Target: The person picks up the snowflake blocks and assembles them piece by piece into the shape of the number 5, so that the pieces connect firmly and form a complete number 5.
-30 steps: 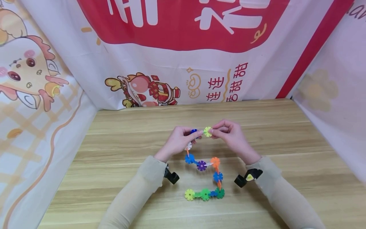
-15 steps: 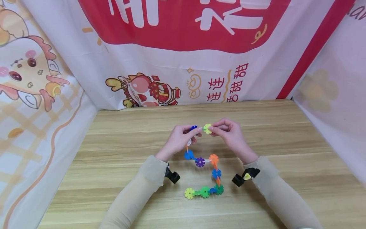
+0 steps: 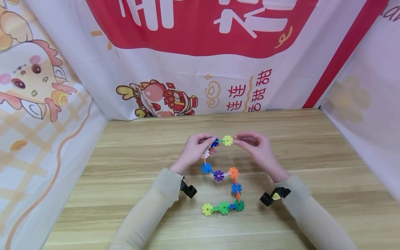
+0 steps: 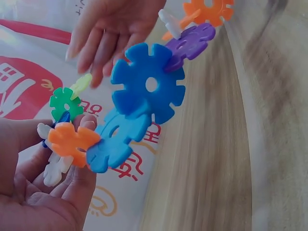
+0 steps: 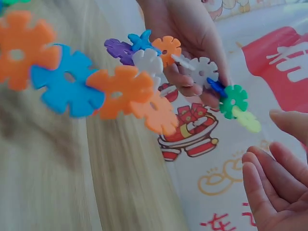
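A chain of interlocking plastic snowflake discs (image 3: 206,168) in several colours zigzags down from my left hand (image 3: 194,148). With thumb and fingers, that hand pinches the chain near its upper end, by a dark blue disc (image 3: 215,142) and a white disc (image 4: 57,168). Beyond the fingertips stick out a green disc (image 5: 234,101) and, at the tip, a yellow-green disc (image 3: 227,140). Just right of this last disc is my right hand (image 3: 258,147), its fingers loosely bent and holding nothing. A small gap parts them in the right wrist view.
The chain's lower end, with a yellow disc (image 3: 207,209) and a bright green disc (image 3: 224,208), is over the wooden table (image 3: 131,194) between the forearms. Printed cloth (image 3: 200,62) hangs behind and at both sides. Black wrist cameras (image 3: 189,190) jut inward from both wrists.
My right hand has let go of the yellow-green disc and drawn a little to the right. The chain has risen slightly, still in my left hand.
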The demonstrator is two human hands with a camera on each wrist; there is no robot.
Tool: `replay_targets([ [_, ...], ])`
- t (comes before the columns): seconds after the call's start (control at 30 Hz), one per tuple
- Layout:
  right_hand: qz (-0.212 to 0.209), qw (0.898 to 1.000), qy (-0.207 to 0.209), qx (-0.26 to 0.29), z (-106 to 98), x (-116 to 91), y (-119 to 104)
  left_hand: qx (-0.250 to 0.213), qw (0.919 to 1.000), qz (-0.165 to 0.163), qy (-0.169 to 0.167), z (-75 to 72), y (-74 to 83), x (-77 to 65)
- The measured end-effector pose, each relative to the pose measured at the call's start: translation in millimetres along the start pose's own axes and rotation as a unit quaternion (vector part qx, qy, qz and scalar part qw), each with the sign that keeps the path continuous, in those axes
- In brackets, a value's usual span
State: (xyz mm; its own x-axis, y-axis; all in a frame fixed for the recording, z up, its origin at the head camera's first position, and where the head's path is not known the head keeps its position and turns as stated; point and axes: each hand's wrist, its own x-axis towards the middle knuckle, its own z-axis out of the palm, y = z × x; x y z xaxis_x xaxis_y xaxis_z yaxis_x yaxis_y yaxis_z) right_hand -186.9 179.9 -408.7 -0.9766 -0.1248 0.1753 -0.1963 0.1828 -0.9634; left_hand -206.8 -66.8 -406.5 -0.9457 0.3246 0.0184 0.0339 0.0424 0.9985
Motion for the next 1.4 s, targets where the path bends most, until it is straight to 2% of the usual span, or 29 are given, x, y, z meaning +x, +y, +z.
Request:
replay_targets([
  [0.1,-0.035,0.999,-0.030,-0.028,-6.3,-15.1,-4.9,-0.003,1.0000,-0.006,0.002,-0.9,-0.9,2.5],
  [0.2,-0.060,0.991,-0.099,-0.072,-7.8,-34.2,-10.5,-0.007,0.9999,-0.014,0.002,-2.1,-2.6,5.5],
  [0.37,-0.084,0.962,-0.224,-0.134,0.8,-64.0,-11.7,-0.017,0.9994,-0.030,-0.003,-4.5,-7.6,11.1],
  [0.5,-0.098,0.941,-0.278,-0.168,10.0,-79.8,-8.3,-0.008,0.9991,-0.041,-0.005,-7.5,-14.1,16.0],
  [0.67,-0.123,0.919,-0.298,-0.225,16.7,-89.1,-1.8,0.002,0.9983,-0.057,-0.013,-11.3,-23.6,22.0],
  [0.8,-0.118,0.909,-0.309,-0.253,19.5,-90.6,5.8,0.002,0.9971,-0.074,-0.020,-13.9,-32.1,25.5],
  [0.93,-0.126,0.906,-0.308,-0.263,21.5,-89.8,11.1,-0.001,0.9969,-0.076,-0.021,-15.2,-38.5,27.3],
  [1.3,-0.186,0.904,-0.290,-0.252,22.2,-86.6,17.8,-0.020,0.9951,-0.095,-0.014,-16.5,-52.7,27.3],
  [1.4,-0.191,0.904,-0.292,-0.246,20.1,-85.2,15.4,-0.020,0.9953,-0.093,-0.015,-17.0,-54.9,26.9],
])
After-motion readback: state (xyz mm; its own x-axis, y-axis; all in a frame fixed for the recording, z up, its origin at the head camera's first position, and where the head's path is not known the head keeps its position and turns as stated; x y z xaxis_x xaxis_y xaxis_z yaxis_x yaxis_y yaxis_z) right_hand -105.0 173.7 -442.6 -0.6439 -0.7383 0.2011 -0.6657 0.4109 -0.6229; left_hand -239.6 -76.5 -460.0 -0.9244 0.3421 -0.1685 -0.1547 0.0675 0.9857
